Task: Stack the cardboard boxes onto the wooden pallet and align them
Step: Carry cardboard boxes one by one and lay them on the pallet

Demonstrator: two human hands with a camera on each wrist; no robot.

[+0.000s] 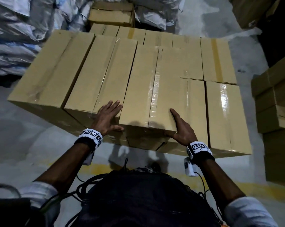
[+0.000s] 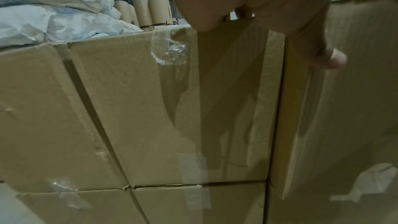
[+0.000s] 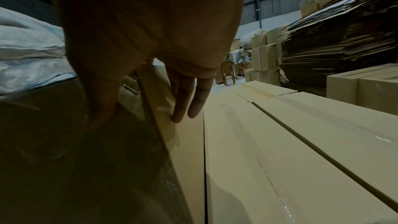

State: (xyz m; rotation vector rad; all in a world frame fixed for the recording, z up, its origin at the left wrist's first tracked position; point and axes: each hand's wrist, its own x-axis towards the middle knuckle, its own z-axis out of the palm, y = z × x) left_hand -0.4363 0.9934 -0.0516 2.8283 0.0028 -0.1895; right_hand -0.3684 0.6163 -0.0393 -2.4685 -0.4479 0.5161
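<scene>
A long cardboard box (image 1: 154,89) lies on top of the stack, its near end between the person's two hands and sitting slightly higher than the boxes on either side. The left hand (image 1: 108,117) rests with straight, spread fingers (image 1: 113,104) on the top of the neighbouring box (image 1: 96,76) to the left, right at its near edge, while the thumb reaches along the near end face of the stack. From the left wrist view the thumb (image 2: 327,57) lies against a box's end face. The right hand (image 1: 181,126) is open too: its fingers lie flat along the right side of the long box at its near right corner, the thumb under the corner on the end face. The right wrist view shows fingertips (image 3: 194,108) touching the box's side wall just above the lower taped box (image 3: 280,151) on the right.

Further boxes fill the stack: a far-left box (image 1: 48,69), a near-right box with glossy tape (image 1: 225,115), and smaller ones (image 1: 217,59) at the far right. The wooden pallet is hidden under them. Grey-white sacks (image 1: 12,38) are piled at the far left, and a separate pile of cardboard boxes (image 1: 276,115) stands on the concrete floor (image 1: 23,145) at the right. A stack of flattened cardboard (image 3: 336,40) rises at the right in the right wrist view.
</scene>
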